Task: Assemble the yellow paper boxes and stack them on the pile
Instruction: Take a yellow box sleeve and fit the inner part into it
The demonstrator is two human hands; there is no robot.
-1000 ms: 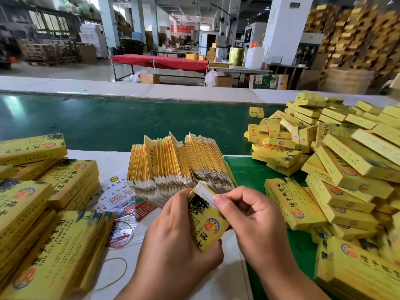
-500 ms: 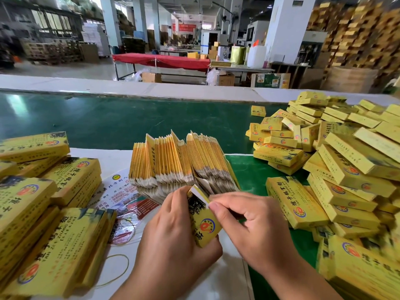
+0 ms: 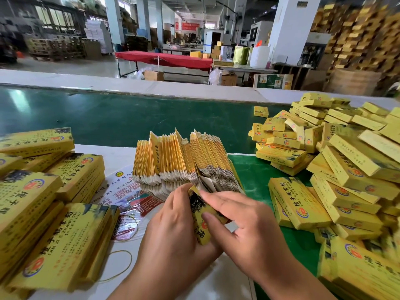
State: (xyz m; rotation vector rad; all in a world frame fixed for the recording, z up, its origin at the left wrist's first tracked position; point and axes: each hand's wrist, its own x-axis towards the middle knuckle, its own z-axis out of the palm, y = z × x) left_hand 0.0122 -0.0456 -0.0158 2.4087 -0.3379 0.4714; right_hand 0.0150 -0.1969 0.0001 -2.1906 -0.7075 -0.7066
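Note:
A small yellow paper box (image 3: 200,221) with black and red print is held upright between both hands, low in the middle of the view. My left hand (image 3: 173,230) grips it from the left and behind. My right hand (image 3: 244,224) holds it from the right, thumb across the printed face and fingers laid over its top end. Just behind stands a fanned bundle of flat unfolded boxes (image 3: 184,161). A big pile of assembled yellow boxes (image 3: 346,169) lies to the right.
Stacks of flat yellow boxes (image 3: 43,213) fill the left side on a white sheet. A printed leaflet (image 3: 125,191) and rubber bands (image 3: 127,228) lie beside them. A green belt (image 3: 108,118) runs across behind. The workshop floor with a red table (image 3: 164,59) lies beyond.
The white end flap that stuck up from the box has been pressed down. My right hand's fingers now lie flat over the box's top end, and the box sits lower between the hands.

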